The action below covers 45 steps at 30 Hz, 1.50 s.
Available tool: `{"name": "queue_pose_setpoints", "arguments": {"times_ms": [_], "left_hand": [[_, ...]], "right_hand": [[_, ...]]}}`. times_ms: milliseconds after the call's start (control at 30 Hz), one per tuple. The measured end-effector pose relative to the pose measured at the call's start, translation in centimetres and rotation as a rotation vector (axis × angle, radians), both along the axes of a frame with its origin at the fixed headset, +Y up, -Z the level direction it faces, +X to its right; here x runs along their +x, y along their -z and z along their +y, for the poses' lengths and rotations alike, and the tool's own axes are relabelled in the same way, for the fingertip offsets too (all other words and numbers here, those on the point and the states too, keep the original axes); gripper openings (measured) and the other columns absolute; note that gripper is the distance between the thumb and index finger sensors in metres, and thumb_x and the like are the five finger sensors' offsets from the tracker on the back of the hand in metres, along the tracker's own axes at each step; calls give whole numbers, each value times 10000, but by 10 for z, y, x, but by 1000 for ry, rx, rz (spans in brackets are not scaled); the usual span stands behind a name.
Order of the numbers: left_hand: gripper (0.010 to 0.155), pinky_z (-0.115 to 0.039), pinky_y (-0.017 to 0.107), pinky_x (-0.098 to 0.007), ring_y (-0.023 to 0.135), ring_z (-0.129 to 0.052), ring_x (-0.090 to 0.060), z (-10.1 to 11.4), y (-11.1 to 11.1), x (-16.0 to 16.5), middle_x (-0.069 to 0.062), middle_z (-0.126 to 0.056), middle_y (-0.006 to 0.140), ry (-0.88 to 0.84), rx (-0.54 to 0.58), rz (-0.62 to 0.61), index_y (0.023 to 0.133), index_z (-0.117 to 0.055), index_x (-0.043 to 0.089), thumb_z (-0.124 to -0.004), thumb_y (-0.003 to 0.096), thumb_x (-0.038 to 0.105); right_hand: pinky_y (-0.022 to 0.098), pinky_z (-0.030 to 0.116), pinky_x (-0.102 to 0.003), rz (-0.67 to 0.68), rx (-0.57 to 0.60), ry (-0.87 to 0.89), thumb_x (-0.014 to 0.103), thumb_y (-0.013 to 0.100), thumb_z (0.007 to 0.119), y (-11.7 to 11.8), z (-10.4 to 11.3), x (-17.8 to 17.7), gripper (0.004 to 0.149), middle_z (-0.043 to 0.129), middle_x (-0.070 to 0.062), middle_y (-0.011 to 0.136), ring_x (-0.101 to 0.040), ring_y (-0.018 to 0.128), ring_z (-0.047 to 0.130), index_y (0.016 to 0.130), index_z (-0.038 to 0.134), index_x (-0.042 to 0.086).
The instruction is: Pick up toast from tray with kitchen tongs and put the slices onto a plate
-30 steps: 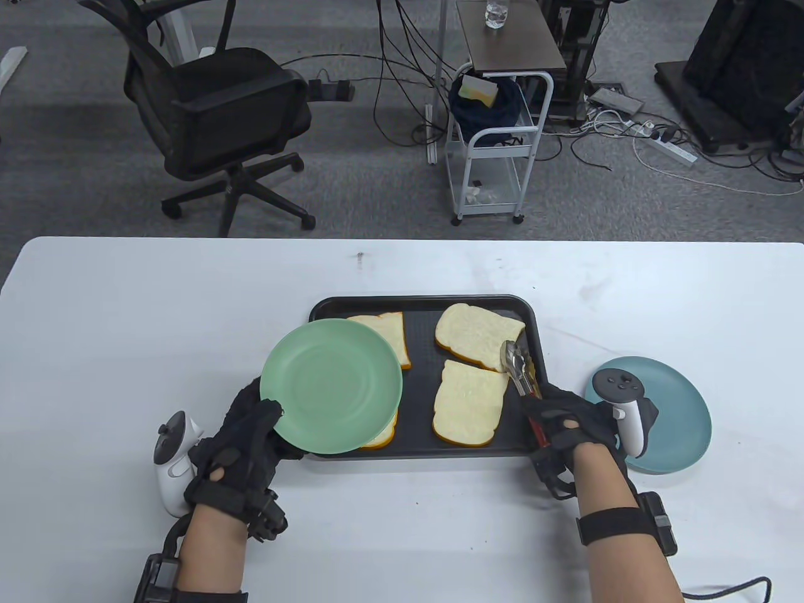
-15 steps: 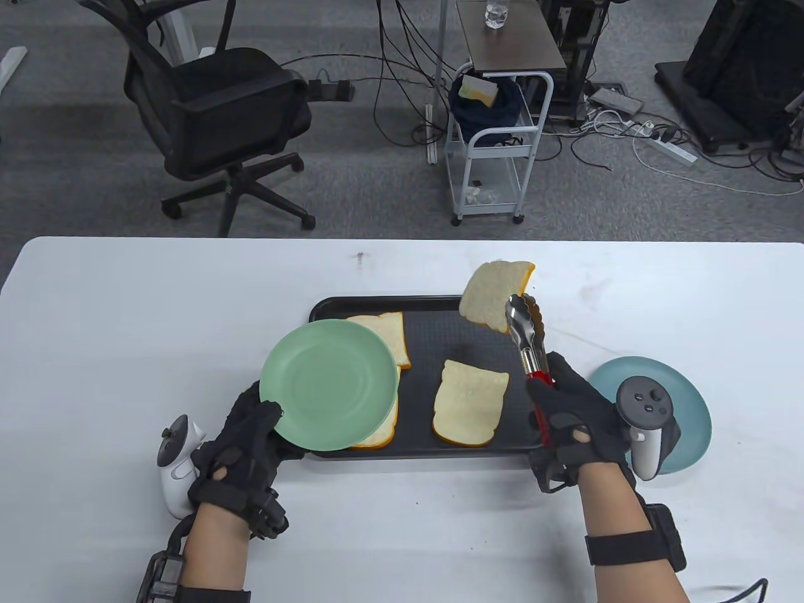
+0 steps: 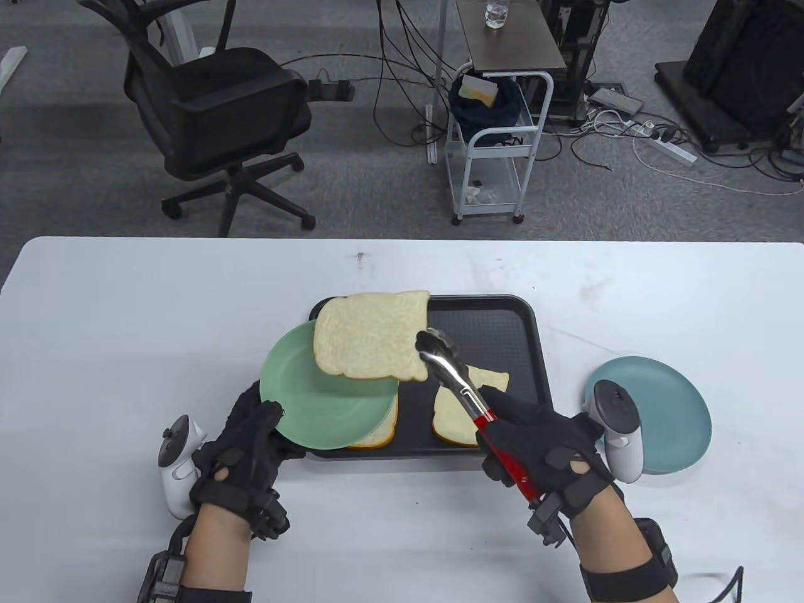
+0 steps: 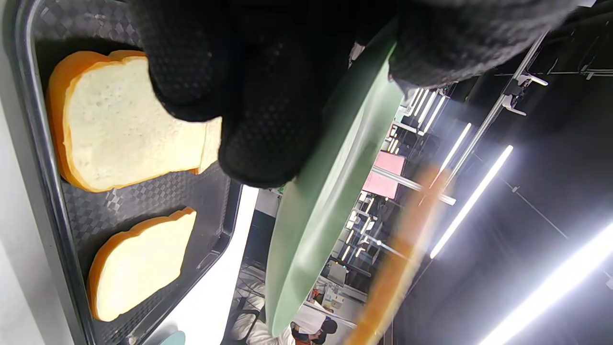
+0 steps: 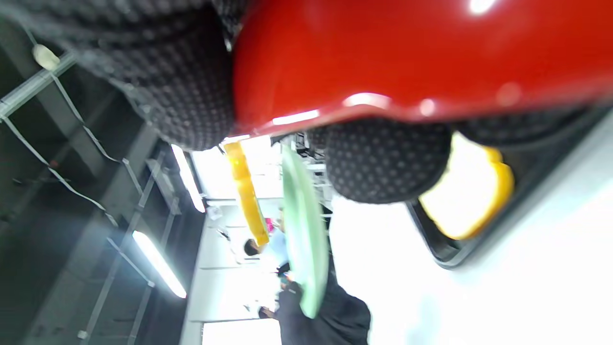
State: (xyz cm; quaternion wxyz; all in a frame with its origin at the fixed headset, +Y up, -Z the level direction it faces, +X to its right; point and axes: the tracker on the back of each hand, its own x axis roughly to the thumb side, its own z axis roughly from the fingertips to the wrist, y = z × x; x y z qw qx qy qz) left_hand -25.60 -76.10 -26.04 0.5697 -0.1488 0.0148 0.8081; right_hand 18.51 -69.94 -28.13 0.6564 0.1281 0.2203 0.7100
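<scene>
Pale, orange-crusted toast hangs in the steel tips of my tongs, lifted off the tray and overlapping the far right part of the green plate as seen from above. My right hand is wrapped around the tongs' red handles, squeezing them closed on the slice's right edge. My left hand grips the near left rim of the green plate, thumb on top and fingers beneath, holding it raised and tilted over the left end of the black tray.

Under the plate, in the left wrist view, two more slices lie flat on the tray's textured floor: one partly behind my fingers, another beside it. From above, only the orange edge of one of them peeks out below the plate. A further slice lies near the tray's front edge, partly hidden by the tongs and my right hand.

To the right of the tray, a blue plate rests on the white counter. Beyond the counter stand an office chair and a small white cart on grey carpet.
</scene>
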Motion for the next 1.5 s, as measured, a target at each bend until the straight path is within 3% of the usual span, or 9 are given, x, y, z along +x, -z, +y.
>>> {"name": "queue_pose_setpoints", "arguments": {"times_ms": [233, 333, 600, 867, 1133, 1333, 1500], "left_hand": [[647, -872, 538, -410, 587, -1088, -222, -3, 1, 3, -15, -781, 1010, 17, -14, -12, 1034, -386, 383, -768, 525, 498], [643, -874, 536, -409, 584, -1091, -219, -5, 1, 0, -15, -785, 1008, 17, -21, 2, 1033, -390, 380, -766, 525, 495], [645, -874, 536, -411, 586, -1090, -224, -4, 1, -1, -19, -785, 1009, 0, -18, 6, 1034, -391, 380, -770, 525, 495], [643, -873, 536, -412, 586, -1090, -226, -2, 0, -2, -19, -786, 1009, -10, -12, 12, 1034, -393, 380, -770, 526, 495], [643, -873, 536, -412, 586, -1090, -225, -1, 0, -4, -18, -787, 1009, -19, -8, 18, 1035, -395, 379, -771, 526, 494], [641, -873, 536, -413, 584, -1090, -229, 0, -1, -4, -21, -788, 1008, -23, -8, 15, 1035, -398, 378, -771, 527, 493], [640, -871, 536, -415, 586, -1088, -230, 0, -1, -5, -22, -788, 1008, -21, -7, 14, 1035, -401, 379, -772, 527, 493]], "right_hand": [[275, 915, -481, 94, 3, -123, 470, 470, 862, -3, -9, -22, 677, 901, -227, 782, -357, 415, 1057, 1040, 643, 178], [311, 901, -490, 97, 62, -124, 547, 451, 864, 0, -6, -15, 765, 861, -238, 841, -368, 469, 1034, 1063, 606, 168], [335, 884, -506, -168, 33, -129, 565, 448, 861, 15, -9, 45, 816, 828, -257, 869, -386, 505, 1013, 1078, 570, 134], [337, 879, -512, -375, -141, -400, 561, 451, 854, 29, -47, 94, 814, 823, -270, 866, -393, 505, 1010, 1077, 569, 126], [344, 878, -508, -370, -276, -504, 560, 457, 847, 33, -73, 106, 813, 816, -269, 871, -391, 514, 1005, 1081, 565, 124], [342, 877, -506, -324, -358, -454, 557, 463, 845, 35, -86, 112, 807, 814, -271, 867, -390, 509, 1005, 1081, 569, 118], [342, 873, -508, -210, -429, -399, 539, 476, 847, 35, -93, 115, 783, 805, -277, 827, -403, 498, 989, 1081, 576, 122]]}}
